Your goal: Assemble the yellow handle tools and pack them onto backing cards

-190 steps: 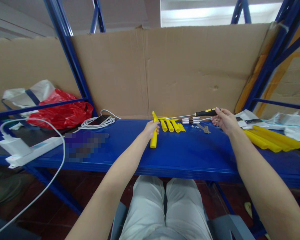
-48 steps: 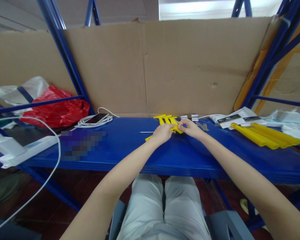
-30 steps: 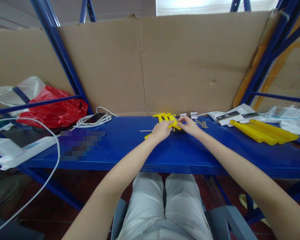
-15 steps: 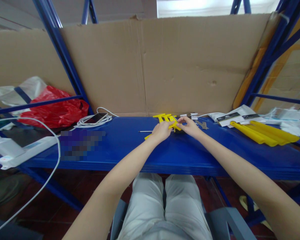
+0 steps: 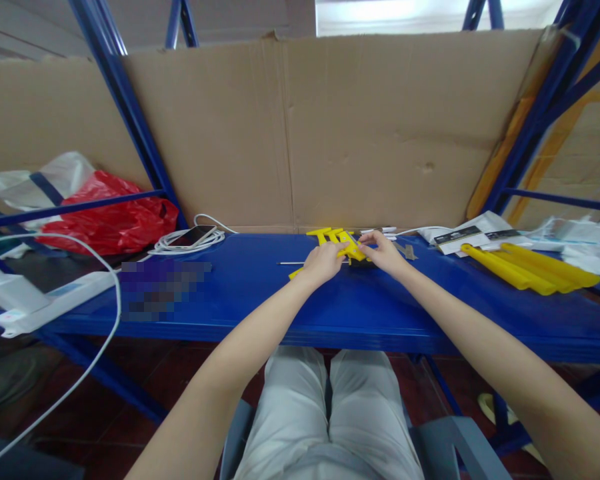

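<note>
A yellow plastic part (image 5: 351,248) with small holes lies on the blue tabletop in front of me, a dark piece under its near edge. My left hand (image 5: 324,262) has its fingers closed on the part's left side. On the right edge, my right hand (image 5: 383,253) pinches the same part between thumb and fingers. Behind the left hand sit more yellow T-shaped pieces (image 5: 320,233). A thin metal rod (image 5: 289,263) sticks out left of that hand, its other end partly hidden. Another yellow piece (image 5: 295,274) peeks out beside the left wrist.
At right lie yellow curved strips (image 5: 530,270), white packets (image 5: 463,237) and a small grey metal piece (image 5: 409,252). Leftward are a coiled white cable (image 5: 185,242), a power strip (image 5: 55,303) and a red bag (image 5: 113,217). A cardboard panel (image 5: 380,133) backs the table.
My right hand has shifted slightly to the right along the yellow part, leaving more of its face visible. The left hand stays in place.
</note>
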{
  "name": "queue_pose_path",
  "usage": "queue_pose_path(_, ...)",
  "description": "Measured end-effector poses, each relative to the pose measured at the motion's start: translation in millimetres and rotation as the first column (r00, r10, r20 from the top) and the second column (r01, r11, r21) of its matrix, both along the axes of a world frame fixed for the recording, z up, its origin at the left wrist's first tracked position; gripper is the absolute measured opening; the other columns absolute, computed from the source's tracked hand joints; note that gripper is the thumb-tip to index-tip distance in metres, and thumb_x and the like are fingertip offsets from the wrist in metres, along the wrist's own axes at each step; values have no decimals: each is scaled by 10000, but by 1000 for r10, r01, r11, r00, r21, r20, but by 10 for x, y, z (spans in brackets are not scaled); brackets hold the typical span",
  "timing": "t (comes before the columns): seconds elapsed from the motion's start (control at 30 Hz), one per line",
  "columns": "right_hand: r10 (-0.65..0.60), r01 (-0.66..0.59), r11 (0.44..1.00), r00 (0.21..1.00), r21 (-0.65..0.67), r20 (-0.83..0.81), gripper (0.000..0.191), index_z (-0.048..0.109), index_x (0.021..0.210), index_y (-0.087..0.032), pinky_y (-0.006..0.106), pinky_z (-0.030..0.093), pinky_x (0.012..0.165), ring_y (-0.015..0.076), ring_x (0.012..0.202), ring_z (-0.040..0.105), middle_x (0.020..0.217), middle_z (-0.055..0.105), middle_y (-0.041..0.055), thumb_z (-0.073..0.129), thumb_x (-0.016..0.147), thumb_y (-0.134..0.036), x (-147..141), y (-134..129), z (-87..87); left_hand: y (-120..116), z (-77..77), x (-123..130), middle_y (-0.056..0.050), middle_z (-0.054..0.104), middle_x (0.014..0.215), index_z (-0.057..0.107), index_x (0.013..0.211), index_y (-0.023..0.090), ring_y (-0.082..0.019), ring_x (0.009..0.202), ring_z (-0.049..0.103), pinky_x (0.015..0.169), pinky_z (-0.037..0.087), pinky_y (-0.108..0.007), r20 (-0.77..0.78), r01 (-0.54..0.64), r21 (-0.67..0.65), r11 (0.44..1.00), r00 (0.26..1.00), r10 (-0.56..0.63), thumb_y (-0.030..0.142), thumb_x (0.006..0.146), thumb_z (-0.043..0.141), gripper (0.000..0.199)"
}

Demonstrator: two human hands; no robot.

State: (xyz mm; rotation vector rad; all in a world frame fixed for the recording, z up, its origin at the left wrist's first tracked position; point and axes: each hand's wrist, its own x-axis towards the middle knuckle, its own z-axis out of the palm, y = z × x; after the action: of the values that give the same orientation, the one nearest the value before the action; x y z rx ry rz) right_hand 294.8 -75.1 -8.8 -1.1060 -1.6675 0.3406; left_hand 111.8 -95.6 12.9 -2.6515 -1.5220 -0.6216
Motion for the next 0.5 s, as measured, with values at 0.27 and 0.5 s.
queue_pose_path(0.27, 150, -214, 937, 960, -276, -236, 258, 496, 963, -206, 265, 489, 596, 131, 562, 607, 623, 628, -31, 584, 721, -191, -61, -156, 87, 5, 6, -9, -112, 590, 1287, 464, 1396, 229, -253, 1134, 584, 934, 470, -369, -11, -4, 77, 997, 1000, 5, 272, 918, 483, 480)
queue_pose_path(0.5, 97, -151, 975, 949, -164, -299, 218, 496, 905, -214, 261, 505, 612, 112, 557, 588, 594, 583, -64, 595, 712, -196, -22, -139, 136, 2, 8, -44, -91, 519, 1314, 308, 1470, 308, -224, 1104, 586, 907, 471, -339, -149, 139, 87, 986, 981, -125, 167, 923, 411, 575)
